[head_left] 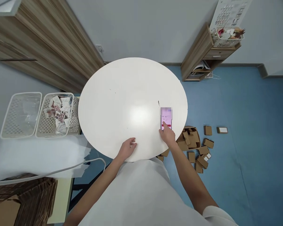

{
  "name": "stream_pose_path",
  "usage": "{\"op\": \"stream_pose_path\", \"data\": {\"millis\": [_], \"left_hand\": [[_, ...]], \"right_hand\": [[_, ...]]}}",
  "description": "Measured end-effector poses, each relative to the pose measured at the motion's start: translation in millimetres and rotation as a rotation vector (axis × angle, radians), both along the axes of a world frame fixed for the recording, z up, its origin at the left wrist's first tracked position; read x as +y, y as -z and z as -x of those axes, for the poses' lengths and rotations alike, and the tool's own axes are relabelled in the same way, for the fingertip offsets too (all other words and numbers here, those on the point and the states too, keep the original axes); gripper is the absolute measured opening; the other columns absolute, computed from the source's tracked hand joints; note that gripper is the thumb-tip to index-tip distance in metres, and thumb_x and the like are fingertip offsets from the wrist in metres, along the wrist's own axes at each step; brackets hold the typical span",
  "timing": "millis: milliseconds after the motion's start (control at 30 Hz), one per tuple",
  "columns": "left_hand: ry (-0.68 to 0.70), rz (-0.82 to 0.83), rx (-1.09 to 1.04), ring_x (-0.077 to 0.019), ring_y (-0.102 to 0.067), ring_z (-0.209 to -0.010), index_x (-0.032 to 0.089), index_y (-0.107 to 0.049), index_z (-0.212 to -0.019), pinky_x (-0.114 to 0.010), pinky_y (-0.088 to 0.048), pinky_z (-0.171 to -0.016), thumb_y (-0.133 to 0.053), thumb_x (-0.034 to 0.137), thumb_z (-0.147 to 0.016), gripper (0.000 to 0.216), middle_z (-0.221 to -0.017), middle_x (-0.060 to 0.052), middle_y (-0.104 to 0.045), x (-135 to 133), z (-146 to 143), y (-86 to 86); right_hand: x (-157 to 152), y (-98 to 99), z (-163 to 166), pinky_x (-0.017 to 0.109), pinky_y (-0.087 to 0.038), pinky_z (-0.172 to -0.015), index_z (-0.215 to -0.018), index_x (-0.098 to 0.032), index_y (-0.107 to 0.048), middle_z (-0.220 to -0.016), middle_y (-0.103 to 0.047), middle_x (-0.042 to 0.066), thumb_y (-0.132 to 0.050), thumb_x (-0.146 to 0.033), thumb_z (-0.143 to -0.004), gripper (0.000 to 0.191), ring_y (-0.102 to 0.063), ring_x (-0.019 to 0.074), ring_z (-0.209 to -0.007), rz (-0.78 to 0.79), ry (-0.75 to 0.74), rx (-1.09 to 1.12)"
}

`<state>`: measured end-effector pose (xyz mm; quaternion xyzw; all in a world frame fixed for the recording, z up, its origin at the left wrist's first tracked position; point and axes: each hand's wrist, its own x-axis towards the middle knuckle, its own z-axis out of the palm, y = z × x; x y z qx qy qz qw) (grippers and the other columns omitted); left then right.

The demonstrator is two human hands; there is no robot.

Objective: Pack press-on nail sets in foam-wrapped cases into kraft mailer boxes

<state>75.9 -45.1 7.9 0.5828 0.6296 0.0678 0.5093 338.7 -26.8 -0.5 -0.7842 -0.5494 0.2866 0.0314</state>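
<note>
A smartphone (pixel 166 118) lies flat on the right part of the white oval table (pixel 117 94). Its lit screen is pinkish, with timer-like digits and a red bar; the top is blurred. My right hand (pixel 168 135) reaches over the phone's lower end, index fingertip at the screen and thumb apart by the phone's left edge. It does not grip the phone, and its other fingers are partly hidden. At the table's near edge rests my left hand (pixel 128 148), fingers loosely bent and apart, with nothing in it.
Left of the table stand a white basket of small packets (pixel 54 133) and another white basket (pixel 21 135). A pale cable (pixel 85 162) runs nearby. Small brown boxes (pixel 203 150) and a larger carton (pixel 197 138) lie on the floor at right. A wooden cabinet (pixel 195 53) stands behind.
</note>
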Motion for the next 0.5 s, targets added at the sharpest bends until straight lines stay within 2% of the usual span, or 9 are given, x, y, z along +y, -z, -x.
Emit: {"op": "stream_pose_path", "data": {"millis": [133, 267, 367, 500], "left_hand": [[0.036, -0.030, 0.003, -0.0171, -0.057, -0.091, 0.020, -0.050, -0.114, -0.029, -0.047, -0.072, -0.046, 0.039, -0.079, 0.040, -0.111, -0.007, -0.057, 6.0, -18.4, 1.0], [0.007, -0.061, 0.012, -0.0169, -0.058, -0.090, 0.021, -0.051, -0.113, -0.028, -0.048, -0.068, -0.047, 0.039, -0.079, 0.039, -0.109, -0.006, -0.058, 14.8, -24.1, -0.2], [-0.051, -0.088, 0.038, -0.0168, -0.058, -0.089, 0.021, -0.050, -0.115, -0.028, -0.048, -0.069, -0.048, 0.039, -0.078, 0.041, -0.107, -0.006, -0.059, 21.2, -20.2, -3.4], [-0.201, -0.123, 0.061, -0.0158, -0.059, -0.088, 0.022, -0.043, -0.121, -0.027, -0.047, -0.068, -0.049, 0.039, -0.079, 0.046, -0.108, -0.007, -0.058, 25.6, -4.7, -13.2]], "right_hand": [[6.6, 2.8, -6.1, 0.034, -0.039, -0.066, -0.133, -0.023, -0.026, -0.087, -0.062, 0.009, -0.039, -0.034, -0.083, 0.053, -0.057, 0.0244, -0.079, 0.028, -0.030, -0.003], [8.5, -3.2, -6.7, 0.031, -0.039, -0.063, -0.132, -0.024, -0.029, -0.090, -0.062, 0.008, -0.040, -0.033, -0.083, 0.051, -0.057, 0.0221, -0.077, 0.008, -0.057, -0.015], [7.6, -11.1, 1.5, 0.029, -0.039, -0.061, -0.130, -0.024, -0.031, -0.090, -0.062, 0.008, -0.040, -0.033, -0.083, 0.050, -0.057, 0.0211, -0.077, -0.011, -0.113, 0.024], [9.3, -19.2, 24.8, 0.027, -0.038, -0.055, -0.131, -0.022, -0.033, -0.081, -0.060, 0.005, -0.037, -0.034, -0.083, 0.049, -0.056, 0.0181, -0.070, -0.039, -0.221, 0.162]]}}
